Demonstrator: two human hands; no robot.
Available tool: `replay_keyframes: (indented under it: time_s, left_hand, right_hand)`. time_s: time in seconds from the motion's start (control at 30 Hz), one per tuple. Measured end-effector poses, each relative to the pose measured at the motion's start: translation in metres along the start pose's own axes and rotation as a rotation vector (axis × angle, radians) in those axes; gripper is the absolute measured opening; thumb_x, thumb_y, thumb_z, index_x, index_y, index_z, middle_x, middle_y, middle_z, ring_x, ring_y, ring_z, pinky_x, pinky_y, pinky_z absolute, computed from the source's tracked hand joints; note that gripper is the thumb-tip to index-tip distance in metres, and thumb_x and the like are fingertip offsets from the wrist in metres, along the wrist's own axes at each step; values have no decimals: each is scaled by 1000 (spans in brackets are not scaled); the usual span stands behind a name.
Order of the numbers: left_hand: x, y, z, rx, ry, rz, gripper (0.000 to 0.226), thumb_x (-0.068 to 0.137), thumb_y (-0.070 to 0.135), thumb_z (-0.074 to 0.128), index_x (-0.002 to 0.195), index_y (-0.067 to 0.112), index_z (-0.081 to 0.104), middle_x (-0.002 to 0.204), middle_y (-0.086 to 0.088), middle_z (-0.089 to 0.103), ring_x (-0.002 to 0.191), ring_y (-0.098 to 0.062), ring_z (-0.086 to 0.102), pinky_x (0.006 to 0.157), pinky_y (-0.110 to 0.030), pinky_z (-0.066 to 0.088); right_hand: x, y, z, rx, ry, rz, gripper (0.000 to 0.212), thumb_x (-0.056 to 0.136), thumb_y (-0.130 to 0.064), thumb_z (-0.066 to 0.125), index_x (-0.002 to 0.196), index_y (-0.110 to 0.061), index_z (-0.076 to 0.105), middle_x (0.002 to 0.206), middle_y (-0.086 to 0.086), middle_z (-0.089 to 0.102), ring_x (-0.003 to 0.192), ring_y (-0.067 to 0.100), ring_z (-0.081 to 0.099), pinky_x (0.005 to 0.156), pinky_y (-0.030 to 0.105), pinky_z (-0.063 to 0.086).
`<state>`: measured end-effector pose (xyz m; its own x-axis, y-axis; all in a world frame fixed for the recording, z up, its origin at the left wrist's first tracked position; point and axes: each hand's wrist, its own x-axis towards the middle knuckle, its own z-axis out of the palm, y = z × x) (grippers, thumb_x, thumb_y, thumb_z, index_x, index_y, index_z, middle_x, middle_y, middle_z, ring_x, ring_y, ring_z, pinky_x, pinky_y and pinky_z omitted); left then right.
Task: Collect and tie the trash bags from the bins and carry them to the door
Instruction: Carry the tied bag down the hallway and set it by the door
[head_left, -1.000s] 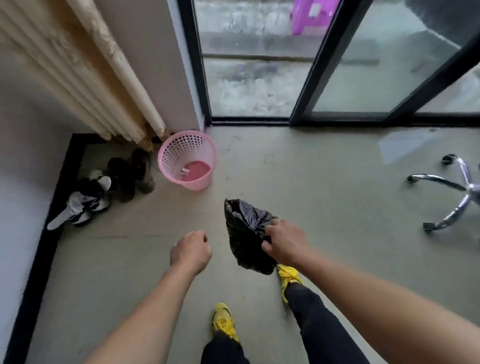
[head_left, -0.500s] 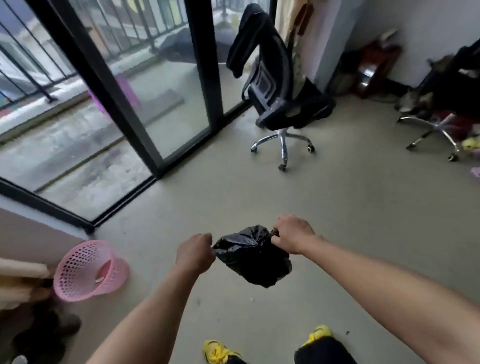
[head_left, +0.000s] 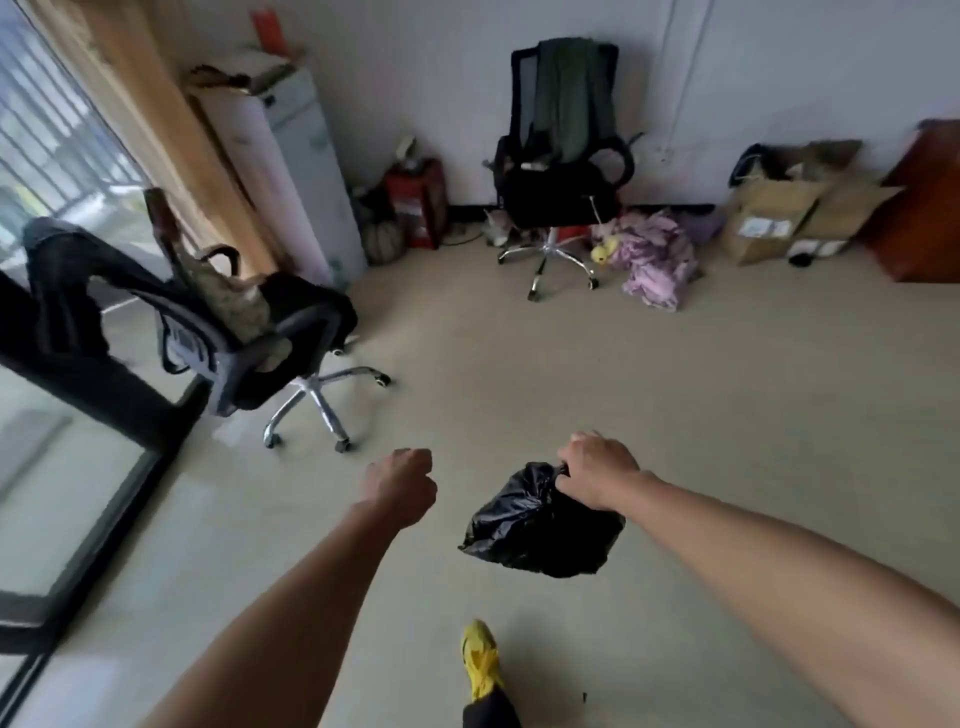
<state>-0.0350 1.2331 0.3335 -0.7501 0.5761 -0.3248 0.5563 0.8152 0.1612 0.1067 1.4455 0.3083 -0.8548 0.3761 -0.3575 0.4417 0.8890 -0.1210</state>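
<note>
**Carrying the trash bag across the room**

The right grip (head_left: 597, 470) is clenching the gathered neck of the black trash bag (head_left: 540, 525), which is hanging just below it, off the floor (head_left: 675, 389). The left grip (head_left: 402, 486) is curling into an empty fist beside the bag, not touching it. Holding the neck tight and swinging little is looking wisest. Ahead-left of the grips an office chair (head_left: 260, 338) is crowding the glass door frame (head_left: 104, 405); ahead-right the floor is lying open.

Black office chair (head_left: 249, 353) at left, second office chair (head_left: 561, 197) farther back, purple cloth heap (head_left: 660, 260), cardboard boxes (head_left: 769, 218)
</note>
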Motion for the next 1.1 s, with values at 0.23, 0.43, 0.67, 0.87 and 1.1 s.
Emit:
replay_keyframes:
  time_s: [0.23, 0.43, 0.67, 0.87, 1.1]
  left_hand:
    - [168, 180, -25, 116, -46, 270, 25, 84, 22, 51, 106, 23, 62, 117, -6, 65, 105, -29, 62, 82, -30, 48]
    - [298, 364, -47, 254, -77, 529, 27, 87, 21, 50, 111, 23, 62, 121, -5, 64, 110, -27, 60, 86, -30, 46]
    - [382, 610, -51, 370, -113, 809, 28, 89, 20, 48, 114, 25, 59, 126, -3, 61, 117, -25, 57, 93, -32, 43]
    - [415, 814, -3, 455, -141, 997, 28, 90, 20, 47, 114, 24, 59, 124, -2, 61, 115, -23, 58, 90, -31, 45]
    - [431, 1052, 24, 475, -189, 1056, 28, 90, 23, 46, 116, 26, 57, 123, 1, 60, 112, -20, 57, 84, -28, 41]
  right_hand:
    - [41, 208, -38, 87, 39, 305, 33, 91, -31, 52, 114, -10, 63, 119, 11, 57, 116, 31, 52, 93, 37, 43]
    - [59, 377, -73, 192, 100, 592, 21, 90, -32, 52, 92, -11, 57, 105, 8, 56, 100, 29, 56, 76, 34, 40]
    - [37, 556, -107, 297, 192, 890, 26, 90, -33, 49, 99, -12, 61, 106, 7, 55, 97, 26, 55, 74, 34, 42]
    - [16, 722, -96, 368, 210, 1028, 26, 89, -31, 49, 99, -12, 63, 104, 6, 57, 93, 25, 56, 77, 36, 49]
    - [-32, 936, -117, 408, 203, 1079, 23, 89, -28, 51, 92, -9, 63, 96, 7, 56, 88, 25, 56, 74, 35, 50]
